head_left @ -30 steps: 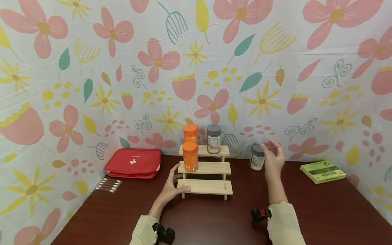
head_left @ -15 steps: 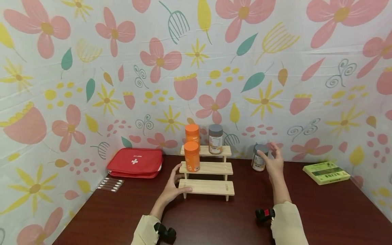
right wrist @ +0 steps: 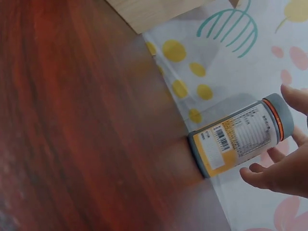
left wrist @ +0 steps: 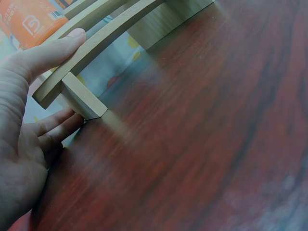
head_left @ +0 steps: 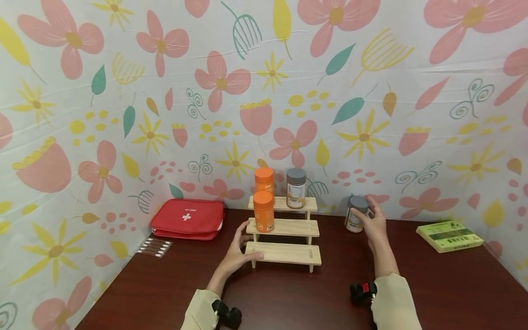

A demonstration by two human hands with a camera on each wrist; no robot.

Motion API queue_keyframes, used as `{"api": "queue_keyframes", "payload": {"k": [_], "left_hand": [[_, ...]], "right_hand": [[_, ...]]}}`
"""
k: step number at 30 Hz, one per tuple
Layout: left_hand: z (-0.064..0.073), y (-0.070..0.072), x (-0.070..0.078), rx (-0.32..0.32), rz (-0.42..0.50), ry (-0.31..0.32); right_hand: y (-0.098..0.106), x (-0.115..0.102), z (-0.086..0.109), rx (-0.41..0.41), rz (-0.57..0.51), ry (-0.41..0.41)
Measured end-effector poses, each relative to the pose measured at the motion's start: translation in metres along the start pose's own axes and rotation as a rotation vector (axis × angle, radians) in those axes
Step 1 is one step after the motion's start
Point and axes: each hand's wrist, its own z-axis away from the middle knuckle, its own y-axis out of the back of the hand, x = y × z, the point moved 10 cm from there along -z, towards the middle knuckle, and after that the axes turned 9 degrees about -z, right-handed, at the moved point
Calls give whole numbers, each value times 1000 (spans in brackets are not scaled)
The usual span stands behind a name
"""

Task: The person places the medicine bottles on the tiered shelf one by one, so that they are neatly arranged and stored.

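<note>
My left hand holds the left end of a three-step wooden stand. In the left wrist view its thumb lies along the front step and the fingers reach behind the leg. Two orange jars stand on the left side: a front one on the middle step, a rear one on the top step. Beside the rear one is a grey-lidded jar. Another grey-lidded jar stands upright on the table; my right hand is spread around its lid, thumb at the lid's edge, other fingers apart from the label.
A red first-aid pouch lies at the back left, with a clear pack of cotton swabs before it. On the right lies a yellow-green box. A flower-patterned cloth rises behind the dark table.
My right hand has come down and in around the lid of the jar on the table. The left hand keeps its hold on the stand. The head view has turned slightly left.
</note>
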Motion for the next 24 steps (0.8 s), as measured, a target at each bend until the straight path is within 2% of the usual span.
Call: {"api": "queue_keyframes", "payload": {"k": [10,18,24], "left_hand": [[1,-1,0,-3,1,-1],[1,-2,1,-11,5,-13],[1,1,3,2,-4,-10]], "right_hand": [[5,9,-3,57,0,27],[12,16,-5,150,-29,9],[12,16,-7,186,-23,30]]}}
